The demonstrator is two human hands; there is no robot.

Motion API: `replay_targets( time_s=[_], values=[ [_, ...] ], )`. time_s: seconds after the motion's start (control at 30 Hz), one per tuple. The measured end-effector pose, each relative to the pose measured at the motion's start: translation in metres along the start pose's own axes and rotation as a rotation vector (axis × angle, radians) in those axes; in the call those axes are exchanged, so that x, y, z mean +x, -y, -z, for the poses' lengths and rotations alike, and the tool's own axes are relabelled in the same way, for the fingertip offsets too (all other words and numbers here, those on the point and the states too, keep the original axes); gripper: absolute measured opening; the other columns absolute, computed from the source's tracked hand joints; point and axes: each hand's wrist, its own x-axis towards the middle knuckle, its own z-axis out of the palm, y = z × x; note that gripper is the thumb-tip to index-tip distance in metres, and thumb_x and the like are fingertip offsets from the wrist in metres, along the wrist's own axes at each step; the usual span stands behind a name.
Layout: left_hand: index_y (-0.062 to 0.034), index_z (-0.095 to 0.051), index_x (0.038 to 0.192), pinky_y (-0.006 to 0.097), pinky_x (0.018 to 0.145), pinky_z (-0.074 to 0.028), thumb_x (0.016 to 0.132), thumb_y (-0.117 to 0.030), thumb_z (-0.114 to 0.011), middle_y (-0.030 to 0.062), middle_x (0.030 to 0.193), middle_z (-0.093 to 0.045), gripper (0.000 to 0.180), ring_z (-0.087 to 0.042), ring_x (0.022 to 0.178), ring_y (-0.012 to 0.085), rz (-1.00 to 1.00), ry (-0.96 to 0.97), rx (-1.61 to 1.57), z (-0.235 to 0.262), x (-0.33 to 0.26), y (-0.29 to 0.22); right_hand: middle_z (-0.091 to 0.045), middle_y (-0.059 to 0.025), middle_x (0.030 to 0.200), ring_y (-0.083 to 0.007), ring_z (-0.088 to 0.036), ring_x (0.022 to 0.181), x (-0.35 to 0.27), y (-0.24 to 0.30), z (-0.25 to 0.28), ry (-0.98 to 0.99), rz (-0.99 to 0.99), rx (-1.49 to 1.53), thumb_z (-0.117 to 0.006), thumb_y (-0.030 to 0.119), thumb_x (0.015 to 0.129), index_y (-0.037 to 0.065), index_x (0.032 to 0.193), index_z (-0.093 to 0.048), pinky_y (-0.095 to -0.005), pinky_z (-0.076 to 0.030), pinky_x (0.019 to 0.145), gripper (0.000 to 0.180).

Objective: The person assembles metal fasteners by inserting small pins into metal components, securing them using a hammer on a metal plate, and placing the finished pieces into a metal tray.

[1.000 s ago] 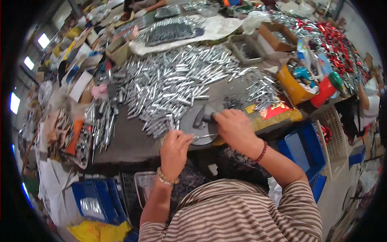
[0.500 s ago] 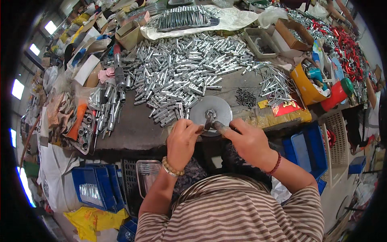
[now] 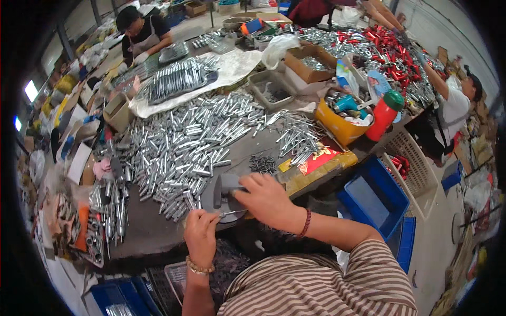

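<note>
My left hand is at the front edge of the workbench, thumb and fingers pinching a slim metal rod that points to the right. My right hand is just above and to the right, fingers curled in over a grey round disc on the bench. A dark upright piece on the disc is partly behind those fingers; what they grip is blurred. Left of the disc spreads a big heap of silver metal tubes. Small dark screws lie beyond my right hand, with thin metal rods behind them.
A yellow container and a red bottle with a green lid stand at the right. Blue crates sit below the bench edge. Loose sockets and tools lie left. Co-workers are at the far left and right.
The view has swung up and to the right, bringing co-workers into sight. My hands have separated from their meeting point over the disc; the left now shows a slim rod.
</note>
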Motion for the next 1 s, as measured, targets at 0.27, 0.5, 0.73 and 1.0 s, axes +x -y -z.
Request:
replay_targets(
  time_s=[0.27,0.5,0.73,1.0],
  values=[
    [-0.0061,-0.078,0.104,0.038,0.078,-0.051,0.087,-0.001,-0.077,0.011,0.096,-0.06,0.018,-0.062,0.088,0.0286,0.035,0.005,-0.041,-0.002,0.004,0.001,-0.063,-0.0067,0.093,-0.0283,-0.065,0.092,-0.025,0.02,0.008,0.164,-0.118,0.101,-0.074,0.016,0.084,0.011,0.095,-0.065,-0.0436,-0.053,0.077,0.016],
    [-0.0065,-0.066,0.14,0.033,0.08,-0.052,0.091,0.002,-0.072,0.0099,0.106,-0.064,0.049,-0.063,0.092,0.0216,0.17,-0.107,-0.168,-0.004,-0.013,-0.003,-0.071,-0.0174,0.088,-0.0393,-0.071,0.083,-0.025,0.03,0.014,0.5,-0.301,0.428,-0.071,0.019,0.088,0.007,0.107,-0.069,-0.0507,-0.055,0.073,0.023],
    [-0.0064,-0.047,0.157,0.022,0.059,-0.052,0.107,-0.006,-0.058,0.0049,0.093,-0.074,0.051,-0.063,0.07,0.0071,0.57,-0.118,-0.565,-0.019,-0.03,-0.03,-0.072,-0.0213,0.083,-0.0408,-0.072,0.078,-0.034,0.033,0.016,0.474,-0.515,0.774,-0.073,0.022,0.09,0.003,0.108,-0.073,-0.0473,-0.055,0.069,0.026],
    [-0.0053,-0.035,0.161,0.02,0.06,-0.053,0.105,-0.008,-0.063,0.0073,0.097,-0.074,0.062,-0.063,0.072,0.0068,0.741,-0.118,-0.887,-0.019,-0.033,-0.029,-0.07,-0.0179,0.08,-0.0366,-0.068,0.069,-0.035,0.058,0.015,0.525,-0.602,0.824,-0.075,0.015,0.091,0.0,0.106,-0.068,-0.0404,-0.053,0.065,0.022]
  ],
)
